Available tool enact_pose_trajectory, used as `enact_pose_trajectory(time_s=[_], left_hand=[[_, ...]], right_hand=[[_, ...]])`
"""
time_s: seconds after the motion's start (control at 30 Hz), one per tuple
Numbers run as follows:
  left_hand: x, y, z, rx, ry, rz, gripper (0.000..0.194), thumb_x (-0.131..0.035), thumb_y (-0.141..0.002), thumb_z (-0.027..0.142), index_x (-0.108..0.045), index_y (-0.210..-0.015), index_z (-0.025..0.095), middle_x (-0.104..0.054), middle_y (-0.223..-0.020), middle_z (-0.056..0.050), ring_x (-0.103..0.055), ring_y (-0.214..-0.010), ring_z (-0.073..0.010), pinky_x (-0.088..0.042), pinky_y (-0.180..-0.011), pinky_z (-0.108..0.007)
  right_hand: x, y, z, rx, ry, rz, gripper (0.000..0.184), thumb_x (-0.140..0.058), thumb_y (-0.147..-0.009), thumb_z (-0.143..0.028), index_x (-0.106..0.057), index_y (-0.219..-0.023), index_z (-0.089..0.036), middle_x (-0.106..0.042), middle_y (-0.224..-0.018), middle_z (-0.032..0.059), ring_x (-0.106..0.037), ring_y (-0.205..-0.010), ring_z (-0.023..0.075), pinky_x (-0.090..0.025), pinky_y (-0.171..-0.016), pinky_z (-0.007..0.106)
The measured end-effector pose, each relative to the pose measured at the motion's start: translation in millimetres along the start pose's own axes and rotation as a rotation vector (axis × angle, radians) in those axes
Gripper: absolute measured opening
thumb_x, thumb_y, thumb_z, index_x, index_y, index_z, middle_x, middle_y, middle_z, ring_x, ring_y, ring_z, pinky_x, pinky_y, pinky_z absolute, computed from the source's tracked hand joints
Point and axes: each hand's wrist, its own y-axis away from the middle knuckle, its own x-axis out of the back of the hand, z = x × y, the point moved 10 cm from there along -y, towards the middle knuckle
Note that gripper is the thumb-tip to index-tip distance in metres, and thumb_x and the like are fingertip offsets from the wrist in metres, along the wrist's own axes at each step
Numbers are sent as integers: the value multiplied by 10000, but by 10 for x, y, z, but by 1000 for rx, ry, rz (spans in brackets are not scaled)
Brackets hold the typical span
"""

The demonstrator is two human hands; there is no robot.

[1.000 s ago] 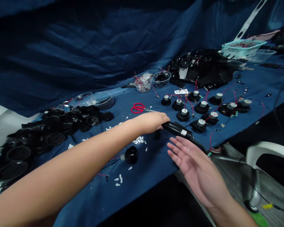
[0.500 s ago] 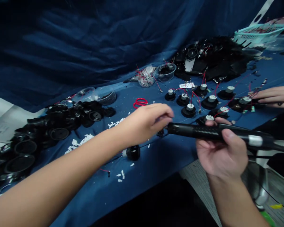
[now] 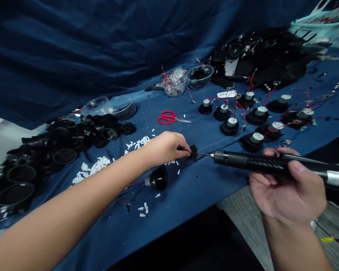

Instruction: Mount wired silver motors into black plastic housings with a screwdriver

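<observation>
Head view: the right hand (image 3: pixel 288 192) curls around a slim black pen-shaped tool (image 3: pixel 257 161), its long axis running sideways, its fine tip pointing left, just short of the small black part (image 3: pixel 193 152) — pinched by the left hand (image 3: pixel 165 148) above the blue cloth (image 3: pixel 214 180).

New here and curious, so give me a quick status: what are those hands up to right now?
Left hand: pinching small black part. Right hand: holding soldering iron, tip pointed at the part. Nothing between them.
</observation>
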Motion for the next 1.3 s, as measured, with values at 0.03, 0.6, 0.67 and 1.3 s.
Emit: enact_pose_trajectory(time_s=[0.03, 0.6, 0.67, 1.3], left_hand=[[10, 3, -2, 8, 7, 7, 154, -702, -899, 215, -837, -973, 214, -773, -977, -35, -711, -863, -164, -539, -812, -298], [301, 1723, 175, 333, 372, 635, 120, -770, -902, 105, -721, -905, 214, -770, -945, -36, -739, -913, -177, -604, -790, -318], [263, 1761, 137, 338, 368, 667, 136, -780, -902, 102, -720, -914, 223, -769, -942, -25, -739, -917, -176, -610, -819, -336], [236, 1849, 76, 375, 378, 754, 333, -862, -840, 74, -741, -1089, 259, -760, -975, 29, -740, -906, -121, -622, -853, -242]], right_hand=[[-9, 2, -8, 4, -5, 6, 199, -690, -770, -278, -770, -945, -226, -657, -920, 57, -370, -520, 83, -317, -405, 216], [-764, 410, 496, -208, -34, -234, 193, -634, -857, -351, -782, -962, -286, -623, -916, 79, -584, -635, 158, -259, -322, 223], [-761, 408, 563, -230, -27, -226, 181, -649, -848, -339, -780, -957, -277, -631, -912, 78, -603, -660, 164, -270, -324, 221], [-519, 373, 669, -204, -14, -339, 341, -584, -952, -506, -732, -1188, -310, -642, -1040, 83, -672, -787, 240, -297, -298, 254]])
